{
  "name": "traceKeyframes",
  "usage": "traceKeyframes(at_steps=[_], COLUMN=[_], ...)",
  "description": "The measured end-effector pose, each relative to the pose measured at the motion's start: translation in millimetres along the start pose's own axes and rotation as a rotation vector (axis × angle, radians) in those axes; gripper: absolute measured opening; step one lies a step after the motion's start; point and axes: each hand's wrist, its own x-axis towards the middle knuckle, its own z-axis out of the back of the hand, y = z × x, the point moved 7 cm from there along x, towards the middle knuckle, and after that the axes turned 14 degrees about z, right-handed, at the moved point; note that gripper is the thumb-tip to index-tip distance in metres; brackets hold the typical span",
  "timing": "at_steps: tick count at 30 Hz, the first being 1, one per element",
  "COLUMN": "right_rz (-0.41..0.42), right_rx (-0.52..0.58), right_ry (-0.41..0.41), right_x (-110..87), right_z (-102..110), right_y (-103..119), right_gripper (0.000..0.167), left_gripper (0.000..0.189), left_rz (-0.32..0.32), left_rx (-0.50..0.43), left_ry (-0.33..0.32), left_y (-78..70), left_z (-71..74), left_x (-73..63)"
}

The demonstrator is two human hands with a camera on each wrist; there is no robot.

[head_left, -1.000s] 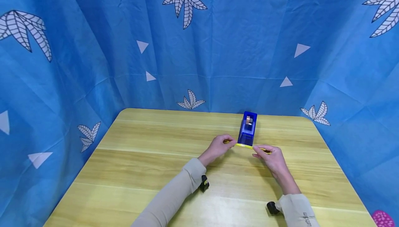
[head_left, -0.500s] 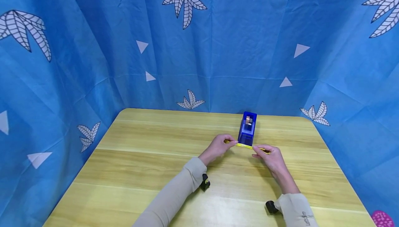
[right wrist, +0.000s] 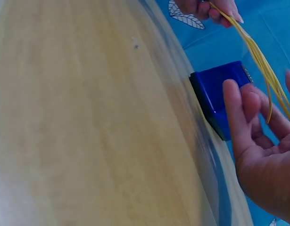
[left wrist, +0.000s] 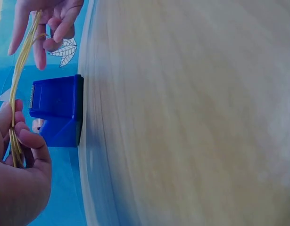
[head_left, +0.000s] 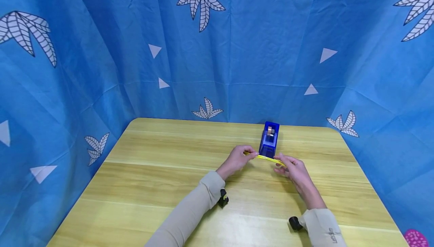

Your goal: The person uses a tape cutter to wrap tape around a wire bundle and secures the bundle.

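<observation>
**Right hand [head_left: 295, 169] relaxes; left hand [head_left: 238, 161] retains bundle of thin yellow strands [head_left: 271, 159]**

Head view: right pinch, present a second ago, has loosened; support presumably falls to the left; bundle held above the pale wood-grain bench [head_left: 152, 179], just before the blue plastic tape dispenser [head_left: 269, 141]; left wrist view: left fingers pinch near one end; slight bow; right wrist view: right fingers spread, contact uncertain; one strand stray.
</observation>
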Motion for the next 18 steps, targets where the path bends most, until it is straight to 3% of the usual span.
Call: traceKeyframes(at_steps=[6,13,18], right_rz=[-0.058,-0.104,-0.097], right_rx=[0.032,0.1,0.1], right_ry=[0.056,0.088,0.109], right_x=[-0.3,0.0,-0.7], right_z=[-0.9,-1.4,-1.6], right_y=[-1.3,-4.3,-2.6], right_gripper=[0.081,0.051,0.045], left_gripper=[0.016,0.016,0.015], left_rz=[-0.029,-0.066,-0.085], left_rx=[0.043,0.067,0.082], left_ry=[-0.018,-0.018,-0.026], left_y=[-2.5,-5.1,-5.6], left_z=[1.1,2.1,2.2], left_x=[0.1,-1.0,-1.8])
